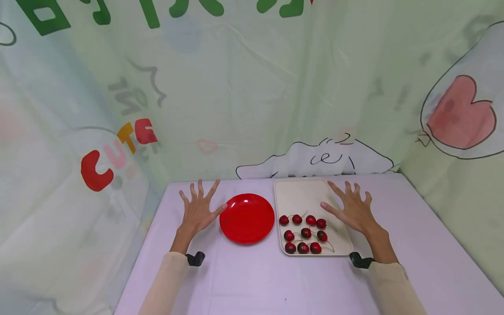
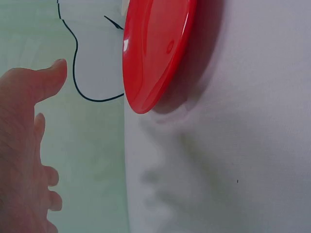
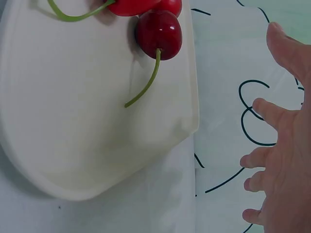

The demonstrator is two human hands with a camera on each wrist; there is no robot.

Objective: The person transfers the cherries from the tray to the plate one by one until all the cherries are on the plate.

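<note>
Fingers spread, my left hand [image 1: 198, 211] hovers just left of a round red plate [image 1: 247, 218], its thumb over the plate's left rim in the head view. The left wrist view shows a gap between that hand and the red plate [image 2: 155, 48]. My right hand [image 1: 354, 210] is spread above the right side of a cream tray [image 1: 303, 194] and holds nothing. Several dark red cherries [image 1: 306, 232] with green stems lie in loose rows on the tray's nearer half. One cherry [image 3: 159, 34] shows closely in the right wrist view, apart from the right hand [image 3: 282, 150].
A pale lilac cloth covers the table [image 1: 244, 280]. Behind it hangs a printed curtain [image 1: 252, 96] with letters and drawings, continuing down both sides. Dark straps with small mounts [image 1: 195, 259] sit on both wrists. Plate and tray stand side by side with a narrow gap.
</note>
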